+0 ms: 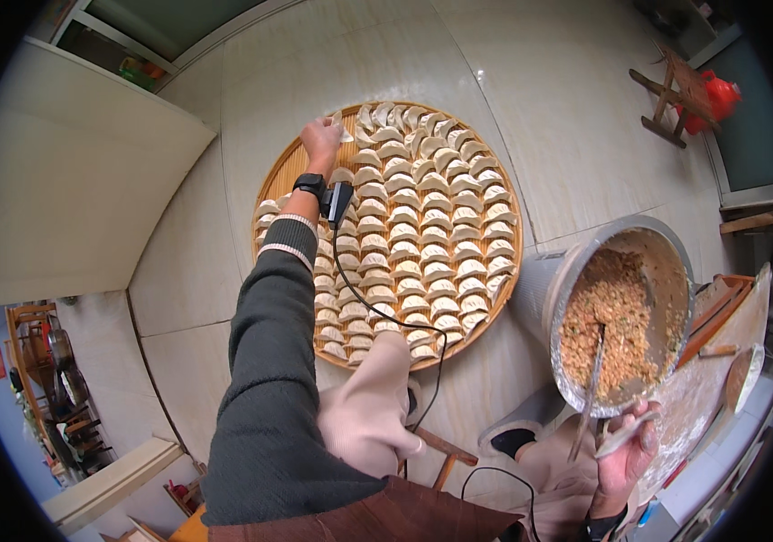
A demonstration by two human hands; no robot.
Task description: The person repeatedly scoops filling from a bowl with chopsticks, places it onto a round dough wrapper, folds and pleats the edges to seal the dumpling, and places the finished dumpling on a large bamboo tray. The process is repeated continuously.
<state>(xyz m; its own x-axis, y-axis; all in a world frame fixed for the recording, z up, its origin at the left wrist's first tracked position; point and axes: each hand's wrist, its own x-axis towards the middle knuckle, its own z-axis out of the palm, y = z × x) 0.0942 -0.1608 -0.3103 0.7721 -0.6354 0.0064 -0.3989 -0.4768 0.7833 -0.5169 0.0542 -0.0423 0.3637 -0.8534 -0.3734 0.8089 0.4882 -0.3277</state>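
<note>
My left hand [322, 141] is stretched out over the far left part of a round woven bamboo tray [282, 177], its fingers on a pale dumpling [343, 130]. Curved rows of raw pleated dumplings [403, 232] cover most of the tray, with bare slats around my left wrist. At lower right, my right hand [620, 467] holds a pale piece of dough [623, 438], folded or seen edge-on; I cannot tell which. It is close to the rim of a metal bowl [681, 284] of minced filling [603, 305]. A thin utensil [593, 393] stands in the filling and leans over the rim.
The bowl sits tilted on or in a grey ribbed bucket [541, 288] beside the tray. A floury board [691, 413] lies to the right. A wooden stool [672, 95] and red plastic container [715, 101] stand far right. A black cable [386, 317] trails from my left wrist.
</note>
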